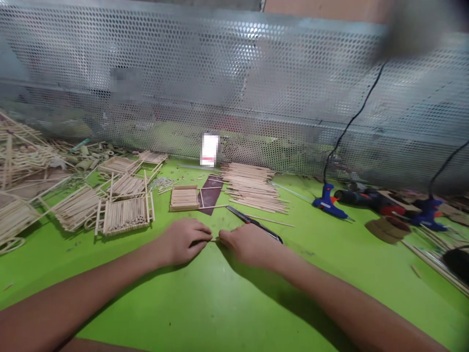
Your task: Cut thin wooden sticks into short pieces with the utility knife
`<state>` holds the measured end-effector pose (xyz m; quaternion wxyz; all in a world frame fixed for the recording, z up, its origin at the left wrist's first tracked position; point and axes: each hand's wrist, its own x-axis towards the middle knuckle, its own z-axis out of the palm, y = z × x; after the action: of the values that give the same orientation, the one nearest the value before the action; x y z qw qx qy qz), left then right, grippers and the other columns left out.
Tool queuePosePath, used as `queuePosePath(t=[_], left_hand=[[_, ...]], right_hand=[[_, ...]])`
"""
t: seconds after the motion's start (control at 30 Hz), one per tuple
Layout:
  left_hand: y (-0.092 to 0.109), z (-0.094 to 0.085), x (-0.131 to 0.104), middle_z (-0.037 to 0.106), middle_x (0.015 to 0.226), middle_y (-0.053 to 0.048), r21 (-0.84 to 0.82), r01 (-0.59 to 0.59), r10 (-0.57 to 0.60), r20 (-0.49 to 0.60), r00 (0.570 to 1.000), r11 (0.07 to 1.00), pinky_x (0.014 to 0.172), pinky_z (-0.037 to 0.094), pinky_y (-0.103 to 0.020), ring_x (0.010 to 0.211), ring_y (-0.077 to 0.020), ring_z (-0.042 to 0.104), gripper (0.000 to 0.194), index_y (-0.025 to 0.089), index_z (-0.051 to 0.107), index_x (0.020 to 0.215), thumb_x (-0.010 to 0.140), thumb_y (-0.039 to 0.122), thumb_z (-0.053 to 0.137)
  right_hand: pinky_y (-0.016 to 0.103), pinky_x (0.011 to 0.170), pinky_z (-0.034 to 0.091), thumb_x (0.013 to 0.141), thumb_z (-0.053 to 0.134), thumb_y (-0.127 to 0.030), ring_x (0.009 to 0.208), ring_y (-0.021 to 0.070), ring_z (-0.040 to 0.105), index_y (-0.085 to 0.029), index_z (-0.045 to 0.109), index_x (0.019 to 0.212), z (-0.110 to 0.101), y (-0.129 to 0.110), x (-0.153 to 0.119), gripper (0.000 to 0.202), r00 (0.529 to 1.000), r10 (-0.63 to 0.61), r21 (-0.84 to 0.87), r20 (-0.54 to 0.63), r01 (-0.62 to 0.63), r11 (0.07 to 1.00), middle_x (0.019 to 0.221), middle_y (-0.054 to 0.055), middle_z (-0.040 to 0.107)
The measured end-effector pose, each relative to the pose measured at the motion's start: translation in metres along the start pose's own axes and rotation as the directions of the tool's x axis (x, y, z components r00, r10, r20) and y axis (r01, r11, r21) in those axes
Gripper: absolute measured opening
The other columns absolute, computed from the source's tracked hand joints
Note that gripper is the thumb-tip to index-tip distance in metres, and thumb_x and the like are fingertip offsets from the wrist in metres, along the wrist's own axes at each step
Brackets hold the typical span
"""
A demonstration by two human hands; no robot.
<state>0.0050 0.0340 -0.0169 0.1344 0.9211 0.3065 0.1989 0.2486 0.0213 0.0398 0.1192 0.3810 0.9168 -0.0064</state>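
A thin wooden stick [215,239] shows in the small gap between my two hands, low over the green table [205,303]. My left hand [185,240] pinches one end of it, fingers pressed together. At its other end, my right hand [245,243] is also closed on the stick; most of the stick is hidden by the fingers. A box cutter [252,221] lies just behind my right hand, its blade pointing left. Beyond the hands sits a small stick-built tray [184,196], with loose sticks reaching right from it across a dark brown sheet [212,190].
A pile of thin sticks [252,186] lies behind the cutter. On the left are several stick-built frames [126,215] and heaped offcuts. Two blue glue guns [331,204] with black cords stand right, near a brown round piece [388,229]. A perforated metal screen [234,98] closes the back.
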Motion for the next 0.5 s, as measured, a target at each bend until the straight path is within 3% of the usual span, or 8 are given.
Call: queuePosePath(t=[0.27, 0.5], left_hand=[[-0.007, -0.008, -0.001, 0.08, 0.104, -0.003, 0.011, -0.004, 0.004, -0.022, 1.0, 1.0, 0.086, 0.055, -0.035, 0.092, -0.0194, 0.072, 0.013, 0.021, 0.079, 0.102, 0.098, 0.019, 0.068], [-0.005, -0.004, -0.002, 0.075, 0.092, -0.004, 0.18, -0.032, 0.037, -0.029, 0.999, 0.983, 0.078, 0.051, -0.035, 0.082, -0.0197, 0.066, 0.01, 0.016, 0.072, 0.094, 0.099, 0.017, 0.063]], right_hand=[[0.033, 0.054, 0.018, 0.111, 0.038, -0.035, 0.05, 0.0139, 0.043, -0.019, 0.061, 0.097, 0.018, 0.003, 0.006, 0.031, 0.994, -0.006, 0.102, -0.112, 0.018, 0.995, 0.067, 0.002, 0.064], [0.032, 0.055, 0.018, 0.112, 0.035, -0.04, 0.05, 0.0139, 0.039, -0.02, 0.058, 0.094, 0.025, 0.004, 0.008, 0.036, 0.984, 0.007, 0.12, -0.176, 0.015, 0.993, 0.065, 0.0, 0.061]])
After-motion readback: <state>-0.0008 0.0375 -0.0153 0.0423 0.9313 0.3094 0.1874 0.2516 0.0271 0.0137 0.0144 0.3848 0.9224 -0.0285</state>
